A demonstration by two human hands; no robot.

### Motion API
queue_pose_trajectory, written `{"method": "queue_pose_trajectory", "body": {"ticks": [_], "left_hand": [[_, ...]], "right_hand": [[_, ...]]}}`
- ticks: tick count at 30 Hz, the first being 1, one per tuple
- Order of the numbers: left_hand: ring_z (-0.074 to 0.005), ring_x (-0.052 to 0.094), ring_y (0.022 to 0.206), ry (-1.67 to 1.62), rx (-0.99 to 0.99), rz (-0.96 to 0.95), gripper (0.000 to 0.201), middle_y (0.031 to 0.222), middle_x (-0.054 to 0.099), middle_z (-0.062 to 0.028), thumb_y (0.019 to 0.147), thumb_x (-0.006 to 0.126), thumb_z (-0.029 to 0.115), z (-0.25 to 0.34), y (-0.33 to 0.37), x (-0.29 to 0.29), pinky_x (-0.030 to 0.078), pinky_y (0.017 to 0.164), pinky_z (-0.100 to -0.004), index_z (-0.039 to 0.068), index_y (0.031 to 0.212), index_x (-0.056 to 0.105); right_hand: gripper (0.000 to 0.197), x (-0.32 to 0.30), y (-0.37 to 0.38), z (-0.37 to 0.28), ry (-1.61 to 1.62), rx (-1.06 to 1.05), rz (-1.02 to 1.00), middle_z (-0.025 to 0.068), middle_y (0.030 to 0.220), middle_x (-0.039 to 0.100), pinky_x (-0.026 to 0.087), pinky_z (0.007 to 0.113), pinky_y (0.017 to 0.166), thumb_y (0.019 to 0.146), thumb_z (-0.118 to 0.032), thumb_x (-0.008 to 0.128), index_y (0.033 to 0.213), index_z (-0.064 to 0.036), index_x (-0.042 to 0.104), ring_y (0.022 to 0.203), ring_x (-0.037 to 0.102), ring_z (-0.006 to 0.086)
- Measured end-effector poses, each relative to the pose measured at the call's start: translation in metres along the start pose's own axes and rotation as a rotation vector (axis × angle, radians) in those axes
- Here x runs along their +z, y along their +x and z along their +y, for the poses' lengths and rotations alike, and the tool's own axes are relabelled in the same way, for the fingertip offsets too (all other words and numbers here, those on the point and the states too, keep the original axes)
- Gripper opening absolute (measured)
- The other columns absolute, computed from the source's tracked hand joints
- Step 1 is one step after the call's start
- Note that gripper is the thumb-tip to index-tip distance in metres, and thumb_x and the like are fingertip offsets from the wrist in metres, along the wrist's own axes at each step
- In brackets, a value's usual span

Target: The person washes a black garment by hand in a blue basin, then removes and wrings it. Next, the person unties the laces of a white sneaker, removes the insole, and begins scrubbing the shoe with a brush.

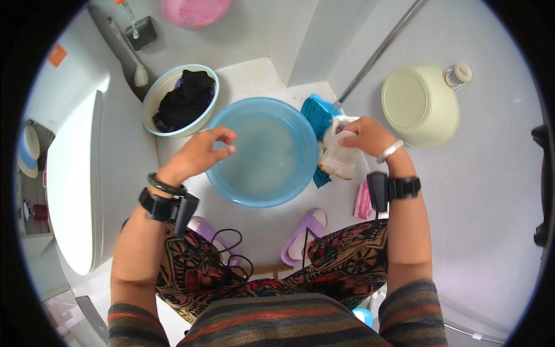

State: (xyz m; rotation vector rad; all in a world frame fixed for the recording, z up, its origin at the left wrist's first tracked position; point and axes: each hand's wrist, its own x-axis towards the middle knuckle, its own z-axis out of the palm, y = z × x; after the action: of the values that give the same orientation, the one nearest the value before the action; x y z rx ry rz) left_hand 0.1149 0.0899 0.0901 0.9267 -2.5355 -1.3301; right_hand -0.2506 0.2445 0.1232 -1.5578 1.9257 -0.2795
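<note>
A white cloth (338,153) hangs bunched at the right rim of a blue basin (263,151) of water, clenched in the right hand (367,136). The left hand (202,153) hovers over the basin's left edge, fingers loosely curled and holding nothing. A teal cloth (317,118) lies behind; a pale basin (180,99) with dark clothes sits near

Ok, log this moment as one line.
left hand: empty, over blue basin | right hand: grips white cloth at basin rim | water in basin | dark clothes in small basin
</note>
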Motion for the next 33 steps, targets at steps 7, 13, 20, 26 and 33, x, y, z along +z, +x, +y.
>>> {"method": "queue_pose_trajectory", "body": {"ticks": [7, 13, 20, 26, 33], "left_hand": [[-0.0148, 0.059, 0.084, -0.213, -0.045, 0.221, 0.035, 0.089, 0.067, -0.0060, 0.089, 0.064, 0.038, 0.013, -0.018, 0.013, 0.046, 0.075, -0.0287, 0.003, 0.096, 0.066], [-0.0132, 0.060, 0.074, -0.342, -0.236, 0.276, 0.052, 0.078, 0.064, -0.0057, 0.085, 0.064, 0.053, 0.006, -0.023, 0.019, 0.045, 0.065, -0.0256, 0.001, 0.082, 0.061], [-0.0362, 0.062, 0.064, 0.112, -0.108, 0.542, 0.026, 0.071, 0.063, -0.0206, 0.079, 0.065, 0.026, -0.011, -0.019, 0.034, 0.049, 0.060, -0.0412, 0.000, 0.078, 0.060], [-0.0387, 0.060, 0.066, 0.350, 0.094, 0.634, 0.013, 0.071, 0.061, -0.0180, 0.077, 0.061, 0.016, -0.013, -0.016, 0.039, 0.047, 0.059, -0.0463, 0.003, 0.079, 0.058], [-0.0374, 0.060, 0.064, 0.364, 0.197, 0.573, 0.011, 0.072, 0.061, -0.0151, 0.078, 0.061, 0.011, 0.001, -0.013, 0.047, 0.048, 0.057, -0.0443, 0.003, 0.082, 0.056]], "right_hand": [[0.011, 0.077, -0.018, -0.114, -0.354, -0.600, 0.593, 0.0024, 0.081, 0.060, 0.048, 0.038, 0.066, 0.071, -0.019, 0.069, 0.080, -0.0122, 0.067, 0.086, 0.058, 0.0236], [0.020, 0.132, 0.000, -0.147, -0.453, -0.835, 0.625, 0.0009, 0.077, 0.055, 0.042, 0.033, 0.063, 0.063, -0.010, 0.070, 0.082, -0.0101, 0.064, 0.081, 0.056, 0.0192], [0.025, 0.151, 0.011, -0.152, -0.289, -0.796, 0.476, 0.0024, 0.084, 0.059, 0.046, 0.032, 0.067, 0.066, -0.015, 0.076, 0.088, -0.0085, 0.069, 0.081, 0.058, 0.0203], [0.015, 0.098, 0.026, -0.128, 0.210, -0.531, 0.508, 0.0077, 0.079, 0.065, 0.048, 0.027, 0.060, 0.080, -0.014, 0.070, 0.089, -0.0033, 0.070, 0.067, 0.063, 0.0165], [0.013, 0.094, 0.042, -0.124, 0.323, -0.452, 0.610, 0.0106, 0.074, 0.065, 0.049, 0.032, 0.060, 0.079, -0.015, 0.066, 0.083, -0.0034, 0.070, 0.065, 0.063, 0.0230]]}}
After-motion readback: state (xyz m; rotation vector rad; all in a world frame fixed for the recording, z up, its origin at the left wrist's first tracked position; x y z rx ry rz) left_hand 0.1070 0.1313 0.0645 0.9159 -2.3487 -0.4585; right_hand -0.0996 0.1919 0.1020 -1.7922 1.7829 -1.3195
